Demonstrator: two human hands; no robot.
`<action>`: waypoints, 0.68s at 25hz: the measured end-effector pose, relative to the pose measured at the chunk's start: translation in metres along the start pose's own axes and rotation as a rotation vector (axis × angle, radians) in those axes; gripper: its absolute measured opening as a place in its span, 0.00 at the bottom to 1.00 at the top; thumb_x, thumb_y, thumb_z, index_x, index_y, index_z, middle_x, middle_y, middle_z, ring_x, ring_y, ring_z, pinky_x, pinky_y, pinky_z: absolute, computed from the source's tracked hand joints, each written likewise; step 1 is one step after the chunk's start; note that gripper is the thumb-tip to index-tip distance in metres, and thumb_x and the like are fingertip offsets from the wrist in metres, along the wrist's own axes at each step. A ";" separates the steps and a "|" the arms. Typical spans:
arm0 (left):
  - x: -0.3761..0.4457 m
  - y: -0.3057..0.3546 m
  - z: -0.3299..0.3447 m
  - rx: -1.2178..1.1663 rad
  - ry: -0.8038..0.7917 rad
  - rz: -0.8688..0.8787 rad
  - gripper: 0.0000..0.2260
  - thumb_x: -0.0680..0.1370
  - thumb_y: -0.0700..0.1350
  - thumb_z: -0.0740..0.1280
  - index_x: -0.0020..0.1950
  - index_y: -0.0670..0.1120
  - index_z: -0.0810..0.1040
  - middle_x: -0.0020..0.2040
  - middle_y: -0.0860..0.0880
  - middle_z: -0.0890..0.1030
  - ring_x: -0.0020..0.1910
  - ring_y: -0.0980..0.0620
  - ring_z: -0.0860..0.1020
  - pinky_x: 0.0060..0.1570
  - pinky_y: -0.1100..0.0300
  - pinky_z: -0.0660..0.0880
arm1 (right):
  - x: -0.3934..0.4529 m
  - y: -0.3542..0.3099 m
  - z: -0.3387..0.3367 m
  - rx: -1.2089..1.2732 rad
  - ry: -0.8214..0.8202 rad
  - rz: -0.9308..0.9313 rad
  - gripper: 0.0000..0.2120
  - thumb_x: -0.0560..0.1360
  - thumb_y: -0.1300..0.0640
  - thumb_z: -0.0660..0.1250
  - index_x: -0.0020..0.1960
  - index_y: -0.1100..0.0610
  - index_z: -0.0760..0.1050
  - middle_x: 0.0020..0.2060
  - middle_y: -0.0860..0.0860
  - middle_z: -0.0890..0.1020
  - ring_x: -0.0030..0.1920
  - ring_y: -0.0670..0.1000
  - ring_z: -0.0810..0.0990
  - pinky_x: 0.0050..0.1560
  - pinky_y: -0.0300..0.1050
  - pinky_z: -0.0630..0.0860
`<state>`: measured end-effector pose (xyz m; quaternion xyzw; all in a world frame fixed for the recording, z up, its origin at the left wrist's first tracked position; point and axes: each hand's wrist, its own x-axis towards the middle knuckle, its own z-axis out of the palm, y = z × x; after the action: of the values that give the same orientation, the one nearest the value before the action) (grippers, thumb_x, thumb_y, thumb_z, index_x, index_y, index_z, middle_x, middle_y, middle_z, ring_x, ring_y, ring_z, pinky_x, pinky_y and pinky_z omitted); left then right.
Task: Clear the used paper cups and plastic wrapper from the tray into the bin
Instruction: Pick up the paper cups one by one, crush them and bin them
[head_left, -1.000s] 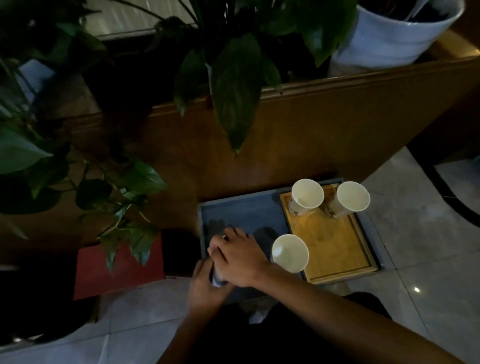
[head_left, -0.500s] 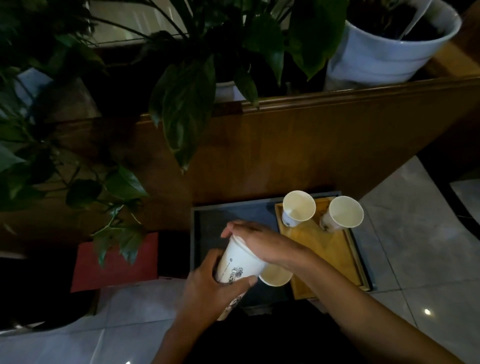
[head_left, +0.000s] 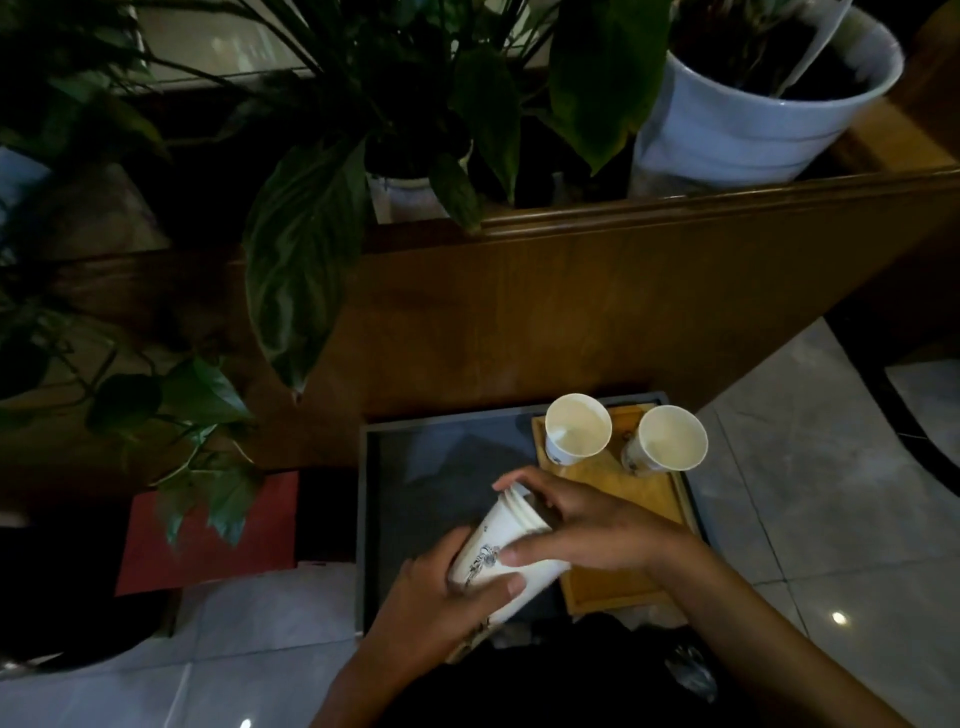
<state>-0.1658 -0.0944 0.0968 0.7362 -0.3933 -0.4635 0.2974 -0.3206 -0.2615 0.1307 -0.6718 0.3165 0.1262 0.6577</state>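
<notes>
Here both hands (head_left: 441, 597) (head_left: 582, 525) clasp stacked cups (head_left: 498, 545) over the tray (head_left: 415, 467), two cups (head_left: 578, 435) (head_left: 670, 439) beyond.

Both hands grip nested cups (head_left: 511, 545) above the tray (head_left: 410, 441); 2 cups stand behind.

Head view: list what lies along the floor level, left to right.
Red box → left hand → stacked paper cups → right hand → upright cup at the wooden tray's right corner.

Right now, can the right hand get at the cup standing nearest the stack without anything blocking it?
Probably yes, once freed: the right hand grips the stacked cups, and bare wooden tray lies between it and that cup.
</notes>
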 end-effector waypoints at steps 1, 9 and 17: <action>0.001 0.001 0.003 0.021 -0.005 0.027 0.28 0.63 0.76 0.69 0.59 0.67 0.73 0.50 0.64 0.83 0.47 0.66 0.82 0.47 0.59 0.80 | -0.002 0.006 -0.002 0.013 0.034 0.001 0.30 0.68 0.41 0.78 0.67 0.36 0.70 0.58 0.42 0.82 0.59 0.42 0.80 0.63 0.48 0.78; 0.011 0.005 0.021 0.197 -0.080 0.126 0.41 0.59 0.79 0.69 0.68 0.77 0.57 0.59 0.71 0.75 0.57 0.62 0.78 0.57 0.58 0.78 | -0.025 0.034 -0.026 0.102 0.092 0.029 0.32 0.60 0.32 0.79 0.63 0.30 0.72 0.58 0.38 0.82 0.59 0.40 0.81 0.58 0.41 0.80; 0.028 0.010 0.035 0.102 -0.079 0.194 0.41 0.59 0.78 0.70 0.70 0.72 0.61 0.62 0.66 0.77 0.58 0.65 0.77 0.58 0.57 0.78 | -0.043 0.023 -0.064 -0.093 0.053 0.011 0.35 0.67 0.43 0.79 0.71 0.35 0.68 0.61 0.40 0.79 0.61 0.45 0.79 0.60 0.53 0.81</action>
<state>-0.1937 -0.1259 0.0786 0.6900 -0.4972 -0.4404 0.2875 -0.3829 -0.3101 0.1436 -0.7030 0.3312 0.1264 0.6165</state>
